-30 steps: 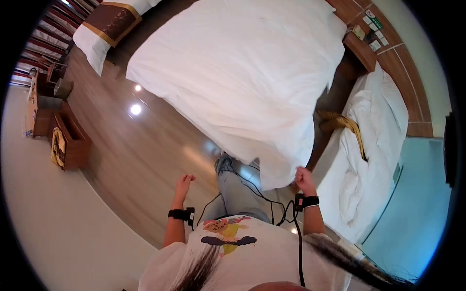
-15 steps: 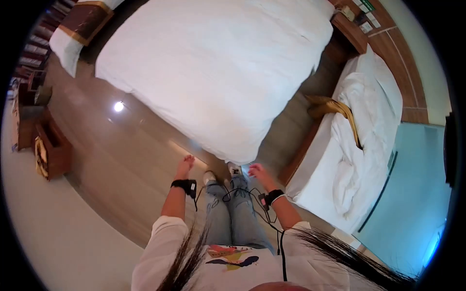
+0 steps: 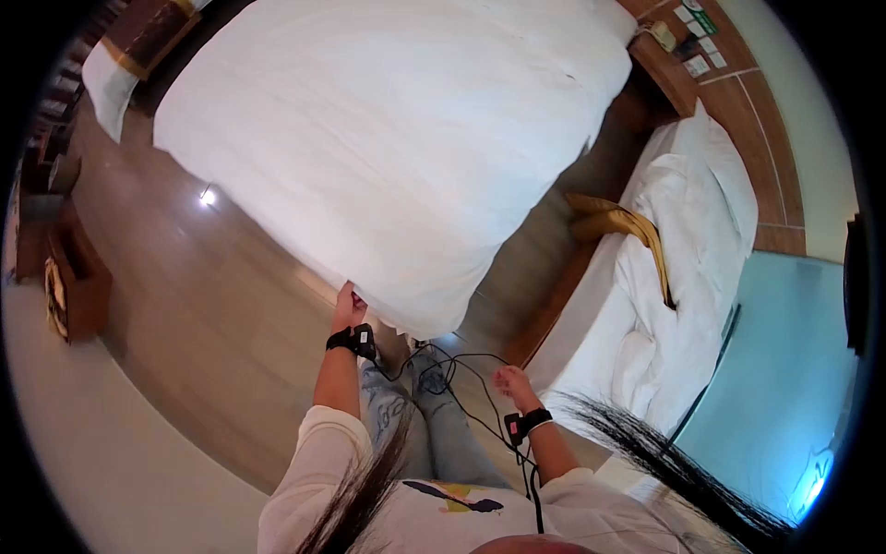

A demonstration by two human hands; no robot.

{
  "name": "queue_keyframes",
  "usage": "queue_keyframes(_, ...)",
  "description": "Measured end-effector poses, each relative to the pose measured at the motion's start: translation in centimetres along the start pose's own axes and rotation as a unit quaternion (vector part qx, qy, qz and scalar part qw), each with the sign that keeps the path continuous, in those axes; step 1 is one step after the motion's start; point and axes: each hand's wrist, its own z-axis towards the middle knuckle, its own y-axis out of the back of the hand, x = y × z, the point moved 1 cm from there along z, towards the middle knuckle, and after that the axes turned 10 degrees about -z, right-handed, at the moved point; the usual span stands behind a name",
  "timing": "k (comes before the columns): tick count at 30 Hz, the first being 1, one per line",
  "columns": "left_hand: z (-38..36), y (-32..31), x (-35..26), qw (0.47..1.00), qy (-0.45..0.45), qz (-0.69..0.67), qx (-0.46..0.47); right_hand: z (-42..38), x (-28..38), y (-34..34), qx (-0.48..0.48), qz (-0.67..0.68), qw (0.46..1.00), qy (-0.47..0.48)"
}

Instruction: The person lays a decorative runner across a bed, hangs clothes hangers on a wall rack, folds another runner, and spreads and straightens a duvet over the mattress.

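From the head camera, the left hand (image 3: pixel 348 307) reaches to the hanging edge of the white duvet (image 3: pixel 406 138) near the bed's foot corner, fingers at the cloth, though whether they pinch it or only touch it cannot be told; the right hand (image 3: pixel 510 381) hangs loosely open in the air, holding nothing, between the two beds. The duvet lies spread over the big bed, draping toward the wooden floor (image 3: pixel 194 305), while a second bed with rumpled white bedding (image 3: pixel 683 277) stands to the right.
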Motion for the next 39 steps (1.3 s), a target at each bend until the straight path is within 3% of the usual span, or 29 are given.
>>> queue_keyframes(1, -1.3, -0.8, -0.5, 0.998, 0.007, 0.041, 0.046, 0.7, 0.6, -0.3, 0.001, -0.021, 1.0, 0.018)
queue_keyframes(2, -0.9, 0.2, -0.8, 0.992, -0.043, 0.097, 0.061, 1.6, 1.4, -0.9, -0.006, -0.063, 0.996, 0.064)
queue_keyframes(3, -2.6, -0.3, -1.3, 0.993, -0.054, 0.092, 0.053, 2.1, 2.7, -1.7, 0.006, -0.071, 0.995, 0.064)
queue_keyframes(5, -7.9, -3.1, -2.1, 0.951, -0.124, 0.283, -0.028, 2.6, 5.1, -4.0, 0.033, -0.061, 0.986, 0.151)
queue_keyframes(6, -10.0, -3.2, -2.4, 0.943, -0.187, 0.271, -0.042, 2.7, 5.9, -5.4, 0.045, -0.066, 0.985, 0.153)
queue_keyframes(10, -16.0, 1.5, -5.5, 0.93, -0.208, 0.294, -0.081, 3.0, 6.7, -9.4, 0.122, -0.146, 0.964, 0.186)
queue_keyframes(12, -14.1, 8.9, -5.3, 0.785, -0.272, 0.539, -0.139, 3.1, 5.6, -10.2, 0.159, -0.154, 0.958, 0.18)
queue_keyframes(14, -13.6, 13.6, -4.7, 0.658, -0.303, 0.657, -0.209, 2.6, 4.5, -9.7, 0.144, -0.293, 0.914, 0.239)
queue_keyframes(15, -14.7, 13.8, -4.8, 0.656, -0.308, 0.657, -0.207, 2.2, 4.0, -8.9, 0.143, -0.291, 0.914, 0.244)
queue_keyframes(17, -17.5, 14.0, -5.0, 0.845, -0.191, 0.453, -0.21, 1.1, 2.8, -6.3, 0.151, -0.171, 0.963, 0.146)
queue_keyframes(19, -19.7, 13.8, -6.3, 0.851, -0.216, 0.444, -0.177, 0.1, 2.7, -2.4, 0.066, -0.217, 0.968, 0.109)
queue_keyframes(21, -21.5, 12.0, -8.6, 0.853, -0.239, 0.445, -0.13, -1.3, 2.5, 2.6, -0.006, -0.056, 0.997, 0.061)
queue_keyframes(24, -25.5, 7.4, -12.8, 0.839, -0.313, 0.432, -0.109, -7.3, 2.7, 10.0, -0.181, -0.04, 0.94, 0.286)
queue_keyframes(25, -26.8, 5.5, -14.2, 0.823, -0.339, 0.445, -0.097, -9.1, 2.7, 12.4, -0.215, 0.111, 0.94, 0.242)
queue_keyframes(28, -29.6, -0.1, -16.4, 0.837, -0.382, 0.391, 0.01, -19.0, 3.6, 15.7, -0.259, 0.205, 0.895, 0.301)
queue_keyframes(31, -31.2, -5.7, -16.1, 0.809, -0.413, 0.41, 0.083, -26.0, 2.2, 16.8, -0.297, 0.281, 0.857, 0.313)
queue_keyframes(35, -30.6, -11.8, -11.5, 0.77, -0.396, 0.481, 0.135, -27.2, -3.4, 17.9, -0.287, 0.403, 0.809, 0.318)
queue_keyframes(37, -29.8, -14.8, -7.8, 0.808, -0.285, 0.485, 0.177, -25.9, -6.1, 18.6, -0.258, 0.473, 0.795, 0.279)
queue_keyframes(39, -29.0, -18.4, -3.6, 0.812, -0.253, 0.485, 0.205, -24.2, -7.7, 20.1, -0.257, 0.509, 0.779, 0.261)
